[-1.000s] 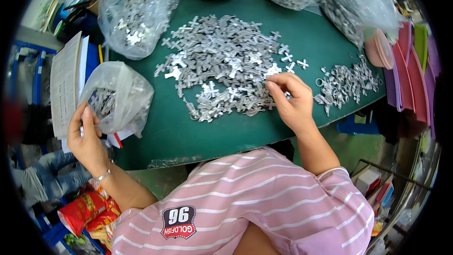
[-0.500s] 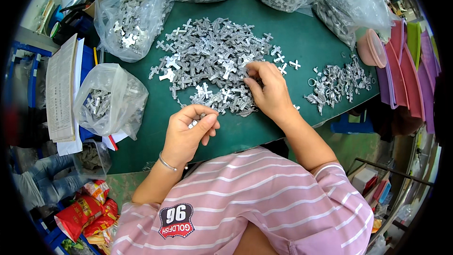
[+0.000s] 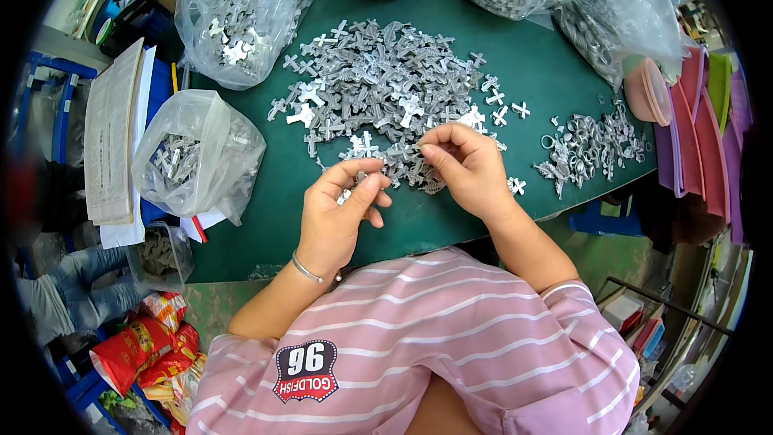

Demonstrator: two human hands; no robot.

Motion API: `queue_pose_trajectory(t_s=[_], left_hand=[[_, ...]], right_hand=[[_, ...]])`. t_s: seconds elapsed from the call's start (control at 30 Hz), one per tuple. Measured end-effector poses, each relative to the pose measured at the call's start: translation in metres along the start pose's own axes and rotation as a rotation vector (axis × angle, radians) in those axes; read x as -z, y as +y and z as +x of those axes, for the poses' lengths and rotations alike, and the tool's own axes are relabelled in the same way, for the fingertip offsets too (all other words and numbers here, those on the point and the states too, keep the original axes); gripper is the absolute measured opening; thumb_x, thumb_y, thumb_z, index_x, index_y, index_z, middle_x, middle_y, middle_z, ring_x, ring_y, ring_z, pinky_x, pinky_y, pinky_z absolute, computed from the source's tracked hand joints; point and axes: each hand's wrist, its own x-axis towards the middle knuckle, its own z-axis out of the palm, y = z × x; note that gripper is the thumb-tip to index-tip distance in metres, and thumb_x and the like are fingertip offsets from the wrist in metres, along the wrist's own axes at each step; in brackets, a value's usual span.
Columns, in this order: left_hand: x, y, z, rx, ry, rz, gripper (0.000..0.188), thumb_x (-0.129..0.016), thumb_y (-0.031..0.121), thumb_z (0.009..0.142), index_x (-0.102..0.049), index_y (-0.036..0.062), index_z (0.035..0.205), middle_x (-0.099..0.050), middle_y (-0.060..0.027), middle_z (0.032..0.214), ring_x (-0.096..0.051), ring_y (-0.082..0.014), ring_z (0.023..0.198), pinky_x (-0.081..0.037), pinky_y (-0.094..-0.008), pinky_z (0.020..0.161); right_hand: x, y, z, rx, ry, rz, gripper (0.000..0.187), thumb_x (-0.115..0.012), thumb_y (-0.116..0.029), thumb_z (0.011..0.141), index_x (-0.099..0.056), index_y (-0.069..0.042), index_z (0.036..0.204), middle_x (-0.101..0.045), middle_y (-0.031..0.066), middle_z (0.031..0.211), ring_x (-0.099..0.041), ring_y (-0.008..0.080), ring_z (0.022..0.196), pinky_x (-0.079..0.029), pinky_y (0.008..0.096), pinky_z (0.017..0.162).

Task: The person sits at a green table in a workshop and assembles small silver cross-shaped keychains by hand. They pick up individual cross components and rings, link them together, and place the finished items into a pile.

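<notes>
A large heap of small silver-grey metal crosses [image 3: 378, 72] is spread over the green tabletop [image 3: 266, 246]. Close to the heap's near edge, my left hand [image 3: 334, 209] is curled around a few metal crosses [image 3: 344, 196], whose bright ends show between the fingers. Its thumb and index finger are bent toward each other. My right hand [image 3: 471, 169] is at the near right side of the heap, thumb and index finger pinched together. A small grey tip shows at that pinch, probably a metal cross, though the fingers cover most of it.
A smaller pile of metal rings and charms [image 3: 592, 149] lies at the right, near a pink tub [image 3: 646, 93]. Clear bags of metal parts [image 3: 237, 24] line the far side, and another open bag [image 3: 197, 153] sits at the left beside printed sheets [image 3: 113, 137]. Coloured bins [image 3: 700, 129] stand far right.
My right hand has drawn back from the heap, toward my left hand, its fingertips now pinched. My left hand has risen slightly to the right. The whole view has shifted a little.
</notes>
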Motion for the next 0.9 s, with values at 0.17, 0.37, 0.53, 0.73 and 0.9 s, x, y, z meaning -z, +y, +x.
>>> queue_pose_trajectory(t_s=[0.17, 0.37, 0.53, 0.73, 0.9], left_hand=[[0.011, 0.000, 0.002, -0.046, 0.060, -0.158, 0.011, -0.053, 0.009, 0.086, -0.052, 0.0008, 0.094, -0.057, -0.0070, 0.080, -0.054, -0.0115, 0.064, -0.042, -0.0208, 0.046], [0.015, 0.000, -0.002, -0.010, 0.077, -0.149, 0.012, -0.055, 0.008, 0.085, -0.053, 0.0007, 0.094, -0.057, -0.0073, 0.079, -0.054, -0.0114, 0.064, -0.043, -0.0207, 0.045], [0.016, -0.002, -0.006, 0.029, 0.046, -0.034, 0.018, -0.058, 0.009, 0.084, -0.055, -0.0017, 0.098, -0.059, -0.0091, 0.083, -0.056, -0.0118, 0.065, -0.044, -0.0204, 0.046], [0.011, -0.004, -0.009, 0.139, -0.066, -0.025, 0.020, -0.060, 0.011, 0.084, -0.058, -0.0028, 0.098, -0.061, -0.0101, 0.083, -0.057, -0.0121, 0.066, -0.045, -0.0203, 0.048], [0.011, -0.004, -0.011, 0.186, -0.062, -0.115, 0.019, -0.058, 0.010, 0.085, -0.059, -0.0033, 0.099, -0.062, -0.0116, 0.086, -0.058, -0.0119, 0.068, -0.047, -0.0207, 0.050]], right_hand=[[-0.003, 0.002, 0.002, 0.469, 0.025, -0.548, 0.018, -0.062, -0.003, 0.074, -0.061, -0.004, 0.092, -0.058, 0.0084, 0.088, -0.054, 0.0236, 0.076, -0.044, 0.0316, 0.066], [-0.006, -0.001, 0.008, 0.568, -0.177, -0.840, 0.028, -0.060, 0.000, 0.071, -0.061, -0.007, 0.098, -0.060, 0.0043, 0.092, -0.052, 0.0248, 0.085, -0.039, 0.0340, 0.075], [-0.007, -0.002, 0.000, 0.338, -0.118, -0.457, 0.018, -0.061, 0.000, 0.075, -0.060, -0.004, 0.093, -0.061, 0.0039, 0.080, -0.057, 0.0175, 0.074, -0.043, 0.0289, 0.068], [-0.004, -0.016, -0.008, -0.255, -0.260, 0.212, 0.011, -0.061, -0.004, 0.081, -0.060, 0.002, 0.091, -0.062, 0.0042, 0.076, -0.059, 0.0089, 0.065, -0.048, 0.0211, 0.056], [-0.002, -0.012, -0.010, -0.300, -0.244, 0.344, 0.015, -0.056, -0.006, 0.085, -0.060, 0.004, 0.095, -0.062, 0.0067, 0.075, -0.061, 0.0117, 0.065, -0.050, 0.0223, 0.054]])
